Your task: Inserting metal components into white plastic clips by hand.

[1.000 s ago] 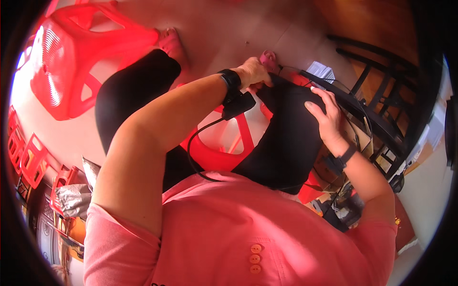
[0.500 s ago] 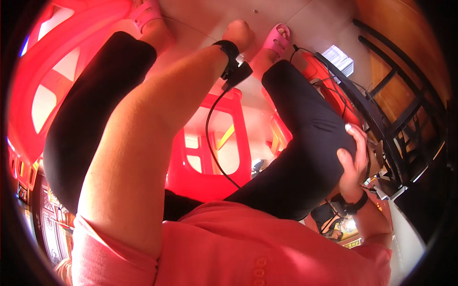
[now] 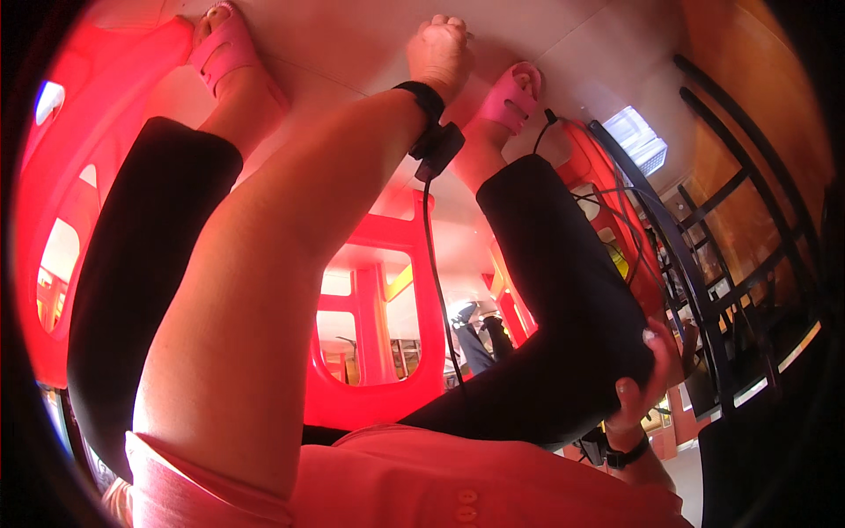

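I am bent far forward, looking down between my legs in black leggings [image 3: 563, 299]. My left hand [image 3: 437, 48] reaches down to the pale tiled floor [image 3: 352, 35], its fingers curled; anything inside them is hidden. On its wrist sits a black band with a small box [image 3: 437, 145], and a thin black cable [image 3: 436, 273] runs from it. My right hand [image 3: 647, 378] lies over my right knee, fingers spread on the legging, with a black band on its wrist. My feet wear pink sandals [image 3: 220, 44] [image 3: 510, 97].
A red plastic stool [image 3: 378, 352] stands under me between my legs. A red plastic chair [image 3: 53, 176] fills the left side. A black metal frame [image 3: 704, 264] with wires rises on the right, beside wooden boards. A small white ribbed object [image 3: 638, 136] lies on the floor.
My head has dropped further down. My left hand has moved from my right knee down to the floor between my feet. The right hand has stayed on the knee.
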Demonstrator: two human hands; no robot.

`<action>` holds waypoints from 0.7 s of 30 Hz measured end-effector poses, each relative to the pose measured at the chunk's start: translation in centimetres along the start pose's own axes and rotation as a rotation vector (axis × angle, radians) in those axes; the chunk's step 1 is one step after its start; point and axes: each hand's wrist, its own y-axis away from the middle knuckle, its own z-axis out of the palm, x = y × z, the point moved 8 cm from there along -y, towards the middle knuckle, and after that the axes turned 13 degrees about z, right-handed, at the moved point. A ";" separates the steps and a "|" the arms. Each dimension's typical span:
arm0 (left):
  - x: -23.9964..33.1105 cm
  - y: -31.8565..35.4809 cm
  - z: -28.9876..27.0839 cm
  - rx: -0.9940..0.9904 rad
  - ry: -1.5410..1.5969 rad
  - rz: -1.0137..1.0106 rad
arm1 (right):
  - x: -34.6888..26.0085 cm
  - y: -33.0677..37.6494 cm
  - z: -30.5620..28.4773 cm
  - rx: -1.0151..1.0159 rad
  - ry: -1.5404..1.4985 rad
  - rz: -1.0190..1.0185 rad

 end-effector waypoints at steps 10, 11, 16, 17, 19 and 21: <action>-0.2 -0.4 2.9 0.080 -0.108 0.008 | 1.8 0.1 -0.5 0.023 0.004 0.067; -0.5 -0.4 3.0 0.084 -0.127 -0.018 | 2.1 0.2 -0.4 0.018 -0.025 0.092; -0.5 -0.9 3.4 0.037 -0.227 0.005 | 2.5 0.0 -0.3 0.013 -0.049 0.120; -0.5 -1.1 3.3 0.053 -0.247 0.024 | 2.4 -0.2 -0.2 0.006 -0.072 0.120; 0.1 -1.2 3.1 0.067 -0.271 0.052 | 2.8 0.1 -0.5 0.012 -0.072 0.121; 0.4 -0.9 3.9 -0.051 -0.306 0.075 | 3.0 0.3 -0.7 0.014 -0.067 0.118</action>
